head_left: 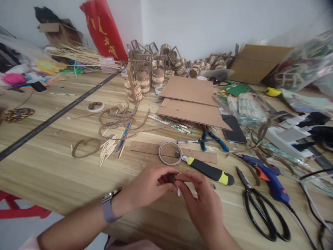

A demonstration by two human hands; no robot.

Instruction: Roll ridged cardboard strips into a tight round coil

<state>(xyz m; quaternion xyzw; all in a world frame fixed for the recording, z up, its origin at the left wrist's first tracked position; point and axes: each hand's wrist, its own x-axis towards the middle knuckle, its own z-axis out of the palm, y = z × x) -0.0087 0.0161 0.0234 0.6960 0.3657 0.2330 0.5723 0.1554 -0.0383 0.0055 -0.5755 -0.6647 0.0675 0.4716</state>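
2 hands (148,187) (204,199) in a close pinch on 1 brown lump (171,178), black-handled tool (209,170) and pale ring (160,154) just beyond, scissors (249,187) rightward

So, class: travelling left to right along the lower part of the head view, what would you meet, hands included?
Red stool, wristwatch, left hand, small brown piece, right hand, black scissors.

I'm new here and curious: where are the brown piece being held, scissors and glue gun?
Brown piece (171,177): head view, its visible middle.
Scissors (249,188): head view, pivot.
Glue gun (274,183): head view, blue handle.
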